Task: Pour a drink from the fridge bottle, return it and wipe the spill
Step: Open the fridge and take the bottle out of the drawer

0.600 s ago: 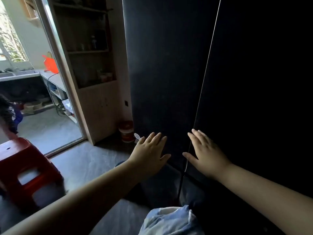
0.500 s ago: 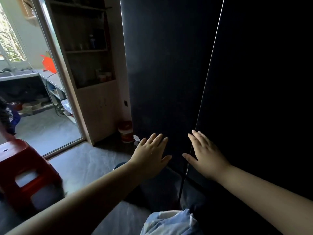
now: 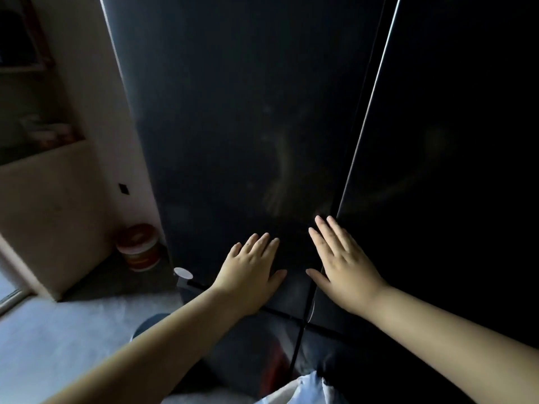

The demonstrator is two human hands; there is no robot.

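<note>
Fingers (image 3: 256,243) of the left hand (image 3: 248,275) lie straight and close together, thumb held out to the right, palm flat against the left fridge door (image 3: 233,126). On the right hand (image 3: 341,269) the fingers are also straight and only slightly fanned, thumb pointing left, with the palm laid over the lower part of the seam (image 3: 364,112) between the two doors and onto the right fridge door (image 3: 452,170). Neither hand holds anything. Both doors are dark, glossy and closed, and faint reflections of the arms show on them. A thin bright line runs up along the seam. The bottle is not visible; with the doors closed, nothing inside the fridge can be seen.

To the left of the fridge, on the floor against the wall, stands a small round tub (image 3: 140,249) with a red lid. Just beside the fridge's near left corner sits a small white disc (image 3: 183,273). Farther left is a pale wooden cabinet (image 3: 49,214) with open shelves above it. At the bottom edge, pale blue cloth (image 3: 297,389) shows between the forearms.
</note>
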